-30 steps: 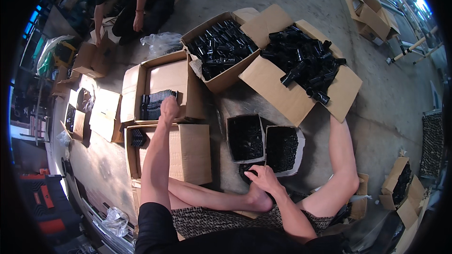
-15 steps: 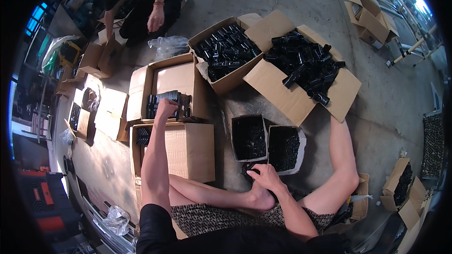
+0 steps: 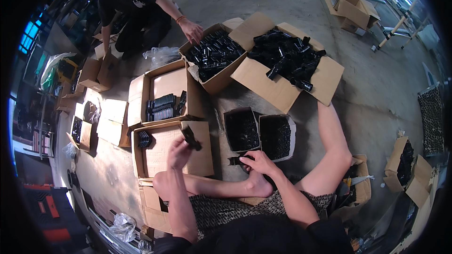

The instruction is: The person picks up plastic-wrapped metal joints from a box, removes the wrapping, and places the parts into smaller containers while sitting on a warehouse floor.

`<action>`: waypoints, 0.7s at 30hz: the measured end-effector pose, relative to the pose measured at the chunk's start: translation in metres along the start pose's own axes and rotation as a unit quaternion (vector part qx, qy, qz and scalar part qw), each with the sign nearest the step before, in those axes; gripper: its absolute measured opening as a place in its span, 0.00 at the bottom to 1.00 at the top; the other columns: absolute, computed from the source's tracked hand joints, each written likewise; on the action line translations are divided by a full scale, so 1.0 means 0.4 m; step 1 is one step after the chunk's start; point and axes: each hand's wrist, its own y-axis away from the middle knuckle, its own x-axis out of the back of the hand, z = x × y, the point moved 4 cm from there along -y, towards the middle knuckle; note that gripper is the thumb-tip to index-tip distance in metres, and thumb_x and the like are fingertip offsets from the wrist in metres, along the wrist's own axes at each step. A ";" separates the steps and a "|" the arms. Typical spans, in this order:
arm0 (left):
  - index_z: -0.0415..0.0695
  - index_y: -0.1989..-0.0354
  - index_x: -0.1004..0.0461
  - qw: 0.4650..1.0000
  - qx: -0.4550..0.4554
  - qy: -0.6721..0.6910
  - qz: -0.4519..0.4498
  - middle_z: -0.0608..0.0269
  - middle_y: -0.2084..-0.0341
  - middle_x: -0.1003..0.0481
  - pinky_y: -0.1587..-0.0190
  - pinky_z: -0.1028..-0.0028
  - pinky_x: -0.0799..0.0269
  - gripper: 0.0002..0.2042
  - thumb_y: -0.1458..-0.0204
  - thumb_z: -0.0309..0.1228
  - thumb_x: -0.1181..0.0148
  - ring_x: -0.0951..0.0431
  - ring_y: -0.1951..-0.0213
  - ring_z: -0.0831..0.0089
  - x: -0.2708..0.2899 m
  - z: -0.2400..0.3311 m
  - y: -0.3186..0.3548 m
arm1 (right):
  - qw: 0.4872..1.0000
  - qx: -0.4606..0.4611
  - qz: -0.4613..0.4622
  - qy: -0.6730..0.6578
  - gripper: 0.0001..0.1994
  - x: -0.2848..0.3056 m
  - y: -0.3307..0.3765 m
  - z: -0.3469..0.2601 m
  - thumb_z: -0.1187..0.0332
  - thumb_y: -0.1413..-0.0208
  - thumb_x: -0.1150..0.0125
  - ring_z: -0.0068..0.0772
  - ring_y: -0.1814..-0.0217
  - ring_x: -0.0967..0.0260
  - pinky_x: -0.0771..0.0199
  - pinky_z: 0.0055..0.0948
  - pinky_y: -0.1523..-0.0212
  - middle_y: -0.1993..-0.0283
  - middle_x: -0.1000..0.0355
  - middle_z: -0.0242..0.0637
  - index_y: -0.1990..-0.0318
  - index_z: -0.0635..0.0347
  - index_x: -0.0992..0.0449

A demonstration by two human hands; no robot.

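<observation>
My left hand (image 3: 179,153) holds a small black part (image 3: 191,138) over a shallow cardboard box (image 3: 165,160) near my knee. Rows of the same black parts (image 3: 162,107) stand packed in the open box (image 3: 167,82) behind it. My right hand (image 3: 258,162) grips another small black piece (image 3: 235,161) just above my foot, in front of two small boxes (image 3: 258,134) filled with tiny black items.
Two large cartons (image 3: 282,61) heaped with black parts stand on the concrete floor ahead. Another person (image 3: 136,4) crouches at the far left, one hand reaching into the nearer carton (image 3: 214,54). More open boxes lie at the left, the top right and the lower right.
My left hand has drawn back from the box of packed rows toward me, now with a black part in it. The other person has reached a hand into the carton.
</observation>
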 end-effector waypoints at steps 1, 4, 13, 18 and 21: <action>0.33 0.48 0.28 0.999 0.009 0.049 0.020 0.51 0.57 0.22 0.49 0.65 0.27 0.14 0.40 0.25 0.46 0.22 0.57 0.61 -0.047 -0.053 0.042 | 1.000 -0.013 -0.016 -0.024 0.15 -0.007 0.005 -0.004 0.61 0.37 0.41 0.18 0.73 0.29 0.28 0.22 0.71 0.75 0.27 0.30 0.66 0.68 0.23; 0.34 0.54 0.27 0.996 0.037 0.069 -0.037 0.51 0.62 0.23 0.55 0.65 0.26 0.12 0.40 0.30 0.43 0.23 0.61 0.62 -0.215 -0.179 0.109 | 0.998 0.006 -0.039 -0.055 0.14 -0.019 0.025 -0.046 0.61 0.36 0.41 0.17 0.74 0.31 0.30 0.21 0.72 0.76 0.28 0.28 0.66 0.65 0.23; 0.38 0.43 0.32 0.991 0.117 0.028 0.064 0.68 0.71 0.33 0.69 0.76 0.37 0.28 0.36 0.53 0.53 0.33 0.71 0.75 -0.362 -0.268 0.117 | 0.995 -0.033 0.092 0.018 0.16 0.056 0.076 -0.056 0.60 0.41 0.37 0.20 0.79 0.29 0.29 0.26 0.77 0.79 0.26 0.33 0.70 0.69 0.21; 0.44 0.37 0.38 0.993 0.000 -0.118 -0.027 0.71 0.71 0.33 0.70 0.81 0.40 0.27 0.36 0.50 0.51 0.36 0.71 0.82 -0.250 -0.219 0.137 | 0.997 -0.040 0.061 -0.029 0.15 0.050 0.054 -0.031 0.61 0.40 0.37 0.20 0.78 0.28 0.29 0.22 0.78 0.80 0.27 0.31 0.72 0.65 0.21; 0.45 0.37 0.37 0.969 0.044 -0.241 -0.012 0.69 0.70 0.30 0.70 0.81 0.36 0.21 0.38 0.32 0.43 0.33 0.71 0.82 -0.266 -0.176 0.167 | 0.997 -0.037 0.032 -0.054 0.17 0.030 0.046 -0.016 0.58 0.39 0.37 0.19 0.79 0.30 0.29 0.21 0.78 0.80 0.28 0.30 0.74 0.63 0.22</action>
